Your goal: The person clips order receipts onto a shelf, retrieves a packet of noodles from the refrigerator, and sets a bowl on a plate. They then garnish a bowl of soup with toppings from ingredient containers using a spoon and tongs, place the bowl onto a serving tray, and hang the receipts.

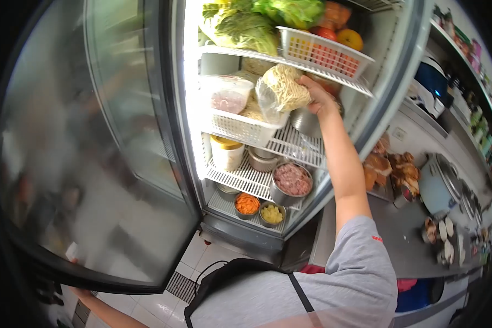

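Note:
My right hand is closed on a clear plastic bag of pale noodles, held at the middle shelf of the open fridge. Just left of the bag is a white plastic basket with a tub of pinkish food in it. A metal pot stands below my right hand. At the lower left my left hand is at the edge of the glass fridge door, which is swung open. It appears to grip the door's edge; most of its fingers are hidden by the frame.
Leafy greens and a basket of fruit fill the upper shelf. Lower down are a yellow-lidded jar, a pot of raw meat, and bowls of carrot and yellow chunks. A steel counter with cookware is right.

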`<act>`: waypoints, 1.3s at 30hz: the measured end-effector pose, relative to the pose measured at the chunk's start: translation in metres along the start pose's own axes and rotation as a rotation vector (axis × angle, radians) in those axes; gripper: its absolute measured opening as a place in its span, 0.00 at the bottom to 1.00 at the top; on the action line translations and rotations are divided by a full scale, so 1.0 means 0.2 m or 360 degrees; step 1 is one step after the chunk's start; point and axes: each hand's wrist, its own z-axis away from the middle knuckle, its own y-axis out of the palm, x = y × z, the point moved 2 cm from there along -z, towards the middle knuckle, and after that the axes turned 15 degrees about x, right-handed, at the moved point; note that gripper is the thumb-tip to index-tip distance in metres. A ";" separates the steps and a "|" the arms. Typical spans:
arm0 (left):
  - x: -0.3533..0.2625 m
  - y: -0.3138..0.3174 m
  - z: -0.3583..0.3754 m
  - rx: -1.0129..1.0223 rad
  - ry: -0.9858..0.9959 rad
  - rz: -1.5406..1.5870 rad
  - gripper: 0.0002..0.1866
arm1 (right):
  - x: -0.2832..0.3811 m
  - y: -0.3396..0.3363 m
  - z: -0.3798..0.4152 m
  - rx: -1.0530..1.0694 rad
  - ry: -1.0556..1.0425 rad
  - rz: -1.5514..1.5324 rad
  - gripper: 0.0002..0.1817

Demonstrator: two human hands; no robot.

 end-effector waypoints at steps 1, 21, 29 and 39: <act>-0.01 0.03 -0.01 0.0050 0.0011 -0.0126 0.22 | 0.00 0.08 0.13 -0.0043 -0.0010 0.0003 0.15; 0.10 1.26 0.69 0.1137 0.0403 -0.1005 0.26 | -0.62 1.14 2.38 -0.0734 -0.0284 -0.0970 0.22; 0.28 2.13 0.76 0.0813 0.0634 -0.1193 0.52 | -0.52 1.31 3.00 -0.1306 -0.0496 -0.0791 0.25; 1.40 2.92 0.26 0.0882 0.0886 -0.0753 0.50 | -0.90 1.33 3.24 -0.2285 -0.0812 -0.0302 0.25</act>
